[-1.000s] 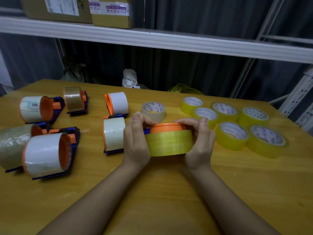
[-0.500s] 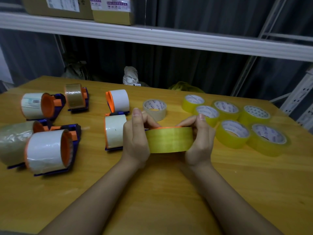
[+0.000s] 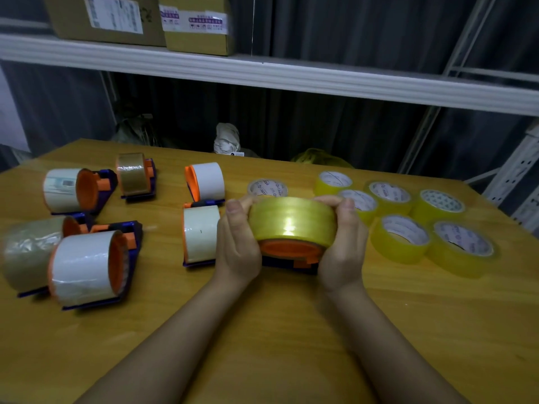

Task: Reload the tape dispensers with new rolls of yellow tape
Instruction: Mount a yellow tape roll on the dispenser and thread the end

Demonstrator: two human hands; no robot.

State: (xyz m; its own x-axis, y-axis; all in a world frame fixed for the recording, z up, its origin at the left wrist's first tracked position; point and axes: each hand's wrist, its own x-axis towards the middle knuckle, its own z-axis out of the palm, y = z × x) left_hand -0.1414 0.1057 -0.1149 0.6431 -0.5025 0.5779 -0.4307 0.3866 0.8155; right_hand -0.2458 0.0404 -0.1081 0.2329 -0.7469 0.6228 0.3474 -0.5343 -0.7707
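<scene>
Two hands meet at the middle of the wooden worktop [image 3: 291, 330], both clasped on a yellow tape roll [image 3: 292, 221] that sits on the orange hub [image 3: 290, 248] of a dark blue tape dispenser [image 3: 287, 263]. The left hand [image 3: 237, 243] wraps the roll's 9 o'clock side, thumb raised along its edge and fingers curled behind it; the right hand [image 3: 341, 243] grips the 3 o'clock side the same way, fingertips hooked over the top rim. The roll is tilted so its outer band faces the camera, with the hub showing below it and the dispenser body just under that, low over the worktop; whether it touches the surface cannot be told. At 3 o'clock from the hands lies a cluster of six spare yellow rolls [image 3: 401, 239], flat on their sides, the nearest just beside the right hand. A pale, near-clear roll [image 3: 267, 188] lies flat at 12 o'clock, just behind the fingers. At 9 o'clock, just beside the left hand, stands a dispenser with a whitish roll [image 3: 201, 233], and another one with a white roll [image 3: 207, 182] sits behind it. Farther toward 9 and 10 o'clock are four more loaded dispensers: one with brown tape [image 3: 132, 174], one with a labelled white roll [image 3: 65, 189], and two large ones at the near left [image 3: 84, 268]. Cardboard boxes [image 3: 110, 18] rest on a white shelf [image 3: 291, 77] at 12 o'clock above.
</scene>
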